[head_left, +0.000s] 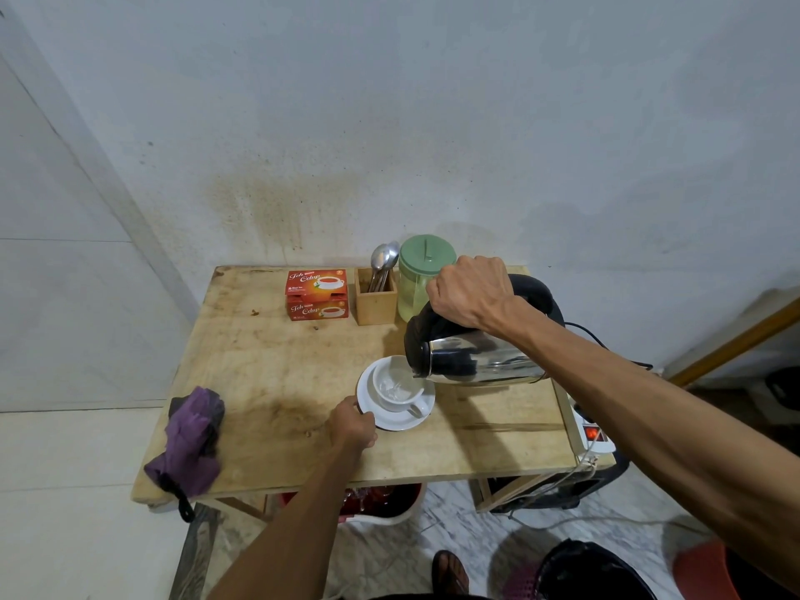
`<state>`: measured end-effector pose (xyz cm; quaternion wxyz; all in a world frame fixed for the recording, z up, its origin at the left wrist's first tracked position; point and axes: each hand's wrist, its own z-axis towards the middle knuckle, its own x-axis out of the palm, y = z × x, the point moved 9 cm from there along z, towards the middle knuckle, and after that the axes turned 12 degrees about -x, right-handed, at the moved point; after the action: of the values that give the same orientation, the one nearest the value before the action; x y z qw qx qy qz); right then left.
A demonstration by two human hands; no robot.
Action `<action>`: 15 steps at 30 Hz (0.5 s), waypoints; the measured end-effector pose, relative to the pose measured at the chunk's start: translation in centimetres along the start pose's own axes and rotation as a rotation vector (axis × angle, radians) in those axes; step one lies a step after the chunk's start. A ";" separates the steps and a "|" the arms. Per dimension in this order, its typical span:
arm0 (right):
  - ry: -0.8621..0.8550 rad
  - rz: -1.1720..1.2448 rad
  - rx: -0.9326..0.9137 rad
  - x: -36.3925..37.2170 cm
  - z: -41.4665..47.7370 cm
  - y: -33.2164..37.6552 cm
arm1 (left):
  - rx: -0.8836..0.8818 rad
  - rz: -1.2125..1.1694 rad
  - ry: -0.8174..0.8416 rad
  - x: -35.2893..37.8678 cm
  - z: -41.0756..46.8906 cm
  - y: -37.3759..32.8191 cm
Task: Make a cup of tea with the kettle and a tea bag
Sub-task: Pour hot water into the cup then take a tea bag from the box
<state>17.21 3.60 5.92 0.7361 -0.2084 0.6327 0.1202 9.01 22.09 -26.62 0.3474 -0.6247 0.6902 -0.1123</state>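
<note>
My right hand grips the black handle of a steel kettle, tipped to the left with its spout over a white cup. Water lies in the bottom of the cup. The cup stands on a white saucer, and my left hand holds the saucer's near-left rim. A red tea bag box stands at the back of the wooden table.
A wooden holder with spoons and a green-lidded jar stand behind the kettle. A folded purple umbrella lies at the table's front left corner. A power strip with a lit switch sits at the right edge.
</note>
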 end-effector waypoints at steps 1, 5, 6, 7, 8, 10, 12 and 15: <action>0.000 0.001 -0.002 0.0 0.0 0.0 | 0.000 -0.001 -0.003 0.0 -0.1 0.0; 0.001 -0.004 -0.004 0.1 0.1 0.0 | 0.015 -0.011 -0.009 -0.2 -0.8 -0.4; -0.002 -0.008 -0.002 0.0 0.1 0.0 | 0.021 -0.007 -0.008 -0.2 -0.9 -0.4; -0.007 -0.014 0.000 0.0 0.1 0.0 | 0.024 -0.006 -0.005 -0.3 -1.0 -0.5; -0.011 -0.019 0.001 -0.1 0.1 0.0 | 0.029 -0.007 -0.004 -0.3 -1.1 -0.5; -0.015 -0.023 -0.002 -0.1 0.1 0.0 | 0.031 0.001 -0.004 -0.3 -1.2 -0.6; -0.018 -0.020 -0.002 -0.1 0.1 0.0 | 0.034 0.004 -0.005 -0.3 -1.2 -0.6; -0.014 -0.018 0.001 -0.1 0.1 -0.1 | 0.051 0.010 -0.004 -0.3 -1.6 -0.8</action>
<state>17.34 3.56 6.02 0.7417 -0.2129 0.6256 0.1150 8.70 21.82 -24.87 0.3649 -0.6127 0.6895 -0.1269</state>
